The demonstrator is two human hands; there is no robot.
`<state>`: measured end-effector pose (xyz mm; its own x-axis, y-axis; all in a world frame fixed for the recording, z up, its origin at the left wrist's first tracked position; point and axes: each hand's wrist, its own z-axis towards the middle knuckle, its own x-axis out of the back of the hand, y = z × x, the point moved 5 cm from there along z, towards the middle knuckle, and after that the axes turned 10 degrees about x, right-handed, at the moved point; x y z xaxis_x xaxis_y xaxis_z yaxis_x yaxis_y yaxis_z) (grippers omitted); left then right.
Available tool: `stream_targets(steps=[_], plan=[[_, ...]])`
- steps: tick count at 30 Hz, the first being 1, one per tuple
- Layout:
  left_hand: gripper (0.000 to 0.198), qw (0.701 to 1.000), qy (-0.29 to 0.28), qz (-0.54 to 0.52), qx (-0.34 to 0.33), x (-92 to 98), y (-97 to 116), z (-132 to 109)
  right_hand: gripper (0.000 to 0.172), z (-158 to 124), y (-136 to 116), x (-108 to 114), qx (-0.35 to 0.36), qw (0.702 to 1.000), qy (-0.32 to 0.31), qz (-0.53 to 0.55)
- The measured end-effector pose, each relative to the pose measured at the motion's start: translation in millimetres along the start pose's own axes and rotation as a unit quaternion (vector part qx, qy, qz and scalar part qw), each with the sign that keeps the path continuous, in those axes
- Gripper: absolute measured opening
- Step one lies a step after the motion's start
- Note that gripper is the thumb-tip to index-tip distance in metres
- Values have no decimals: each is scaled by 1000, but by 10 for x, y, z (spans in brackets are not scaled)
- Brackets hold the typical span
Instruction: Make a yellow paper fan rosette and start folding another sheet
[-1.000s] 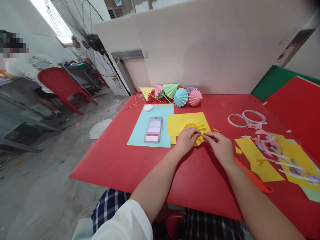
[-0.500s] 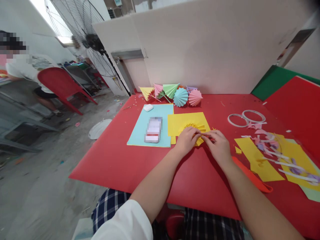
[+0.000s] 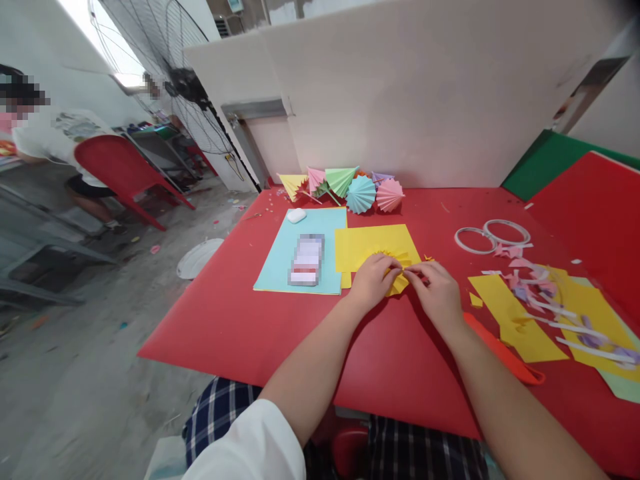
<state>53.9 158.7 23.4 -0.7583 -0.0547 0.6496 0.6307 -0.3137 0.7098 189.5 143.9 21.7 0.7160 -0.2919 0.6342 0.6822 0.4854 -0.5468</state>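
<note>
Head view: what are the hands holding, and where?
The yellow pleated paper fan, pinched at its near edge between left hand and right hand.

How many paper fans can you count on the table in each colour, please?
Pink fans: 2
Yellow fans: 2, one held by left hand and right hand
Green fan: 1
Blue fan: 1
Purple fan: 1, partly hidden
Total: 7

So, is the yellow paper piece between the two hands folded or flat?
Folded. The yellow paper piece shows fan-like pleats beside the left hand and right hand, which both pinch it over a flat yellow sheet.
</note>
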Motion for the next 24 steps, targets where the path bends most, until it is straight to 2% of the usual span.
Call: stream_targets(steps=[11, 19, 24], plan=[[12, 1000, 1, 0, 11, 12, -18, 15, 19, 9, 8, 13, 4, 1000, 6, -4], [10, 1000, 15, -6, 2, 34, -5, 10, 24, 16, 13, 42, 9, 1000, 22, 17], [11, 1000, 19, -11, 3, 43, -3, 13, 24, 18, 10, 58, -26, 998, 23, 44]])
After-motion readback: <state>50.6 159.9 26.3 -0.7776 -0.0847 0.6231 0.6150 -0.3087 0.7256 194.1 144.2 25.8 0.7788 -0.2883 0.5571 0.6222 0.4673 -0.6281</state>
